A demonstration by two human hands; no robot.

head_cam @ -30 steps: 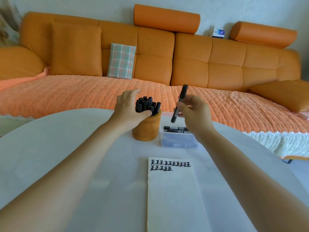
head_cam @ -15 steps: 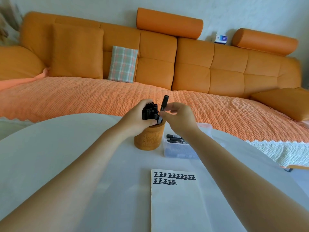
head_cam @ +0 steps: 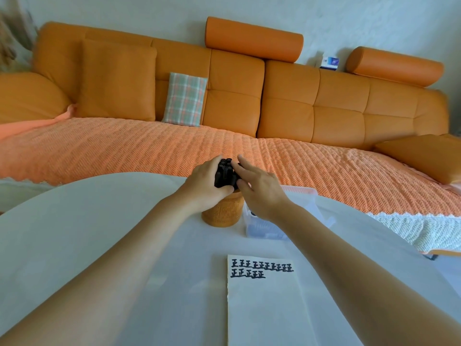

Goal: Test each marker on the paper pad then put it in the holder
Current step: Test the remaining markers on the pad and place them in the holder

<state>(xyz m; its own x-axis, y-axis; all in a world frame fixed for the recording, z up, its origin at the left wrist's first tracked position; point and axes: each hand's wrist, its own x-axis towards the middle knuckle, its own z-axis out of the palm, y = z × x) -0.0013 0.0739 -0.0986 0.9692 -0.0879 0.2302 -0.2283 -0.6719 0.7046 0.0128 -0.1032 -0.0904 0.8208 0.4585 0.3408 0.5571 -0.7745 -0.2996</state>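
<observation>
"What was the biggest thing there?"

"An orange sofa (head_cam: 287,108), at 12 o'clock beyond the white table (head_cam: 74,245)."

"And on the table?"

"The pad (head_cam: 264,310) lay nearest, with two rows of black marks along its far edge. At its 12 o'clock sat a clear box (head_cam: 262,229). The holder (head_cam: 222,214) stood just beside the box, at its 9 o'clock."

"What did they hold?"

"The holder was packed with black markers (head_cam: 224,174), upright with their caps up, rising well above the rim. The box was mostly hidden behind the right wrist. One dark bit showed inside, but I couldn't tell what it was."

"Where were the hands?"

"Both were at the bunch. The left hand (head_cam: 204,182) was at its 9 o'clock, with fingers and thumb curled round the markers, gripping them. The right hand (head_cam: 262,193) was at its 3 o'clock. Its fingers (head_cam: 245,166) were straight and spread, holding nothing, and lay against the side of the bunch."
</observation>
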